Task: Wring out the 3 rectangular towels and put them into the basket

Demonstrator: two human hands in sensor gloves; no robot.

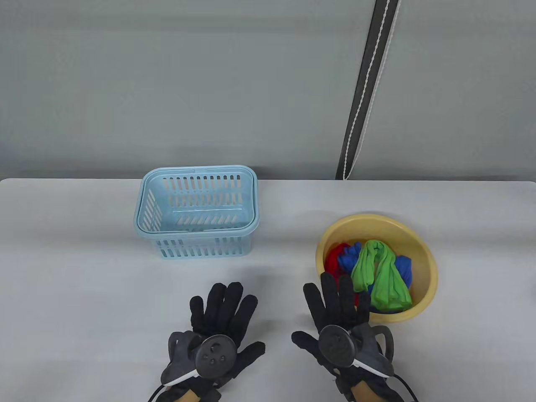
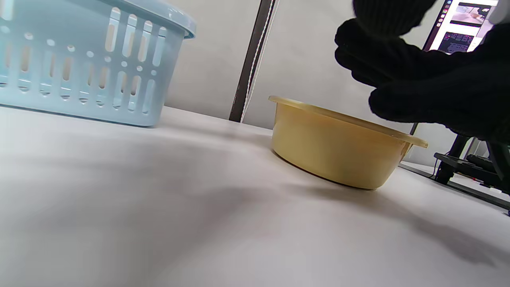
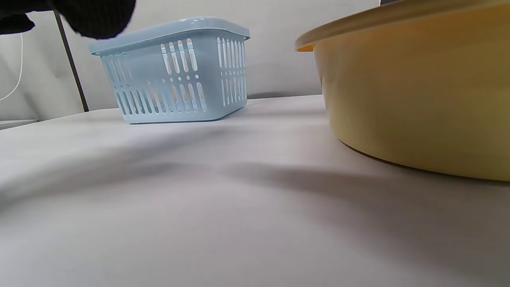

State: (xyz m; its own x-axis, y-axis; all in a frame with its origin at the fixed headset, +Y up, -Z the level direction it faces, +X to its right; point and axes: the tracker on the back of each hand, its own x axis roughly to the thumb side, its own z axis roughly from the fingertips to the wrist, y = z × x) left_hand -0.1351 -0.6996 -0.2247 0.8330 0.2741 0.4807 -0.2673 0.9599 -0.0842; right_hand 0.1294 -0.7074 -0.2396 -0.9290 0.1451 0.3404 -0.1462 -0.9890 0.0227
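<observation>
A yellow basin (image 1: 427,259) at the table's right holds three wet towels: a green towel (image 1: 379,274) on top, a blue towel (image 1: 349,255) and a red towel (image 1: 333,260) under it. The light blue slotted basket (image 1: 197,209) stands empty at the centre left. My left hand (image 1: 224,303) hovers flat with straight fingers near the front edge, holding nothing. My right hand (image 1: 337,293) is spread beside it, its fingertips (image 1: 346,284) reaching over the basin's near-left rim. In the left wrist view the basket (image 2: 87,63) and the basin (image 2: 338,147) show from the side.
The white table (image 1: 83,272) ends at a far edge against a grey wall. A dark pole with a white cord (image 1: 364,96) rises behind the table. A monitor (image 2: 462,24) and a stand (image 2: 466,163) lie off to the right.
</observation>
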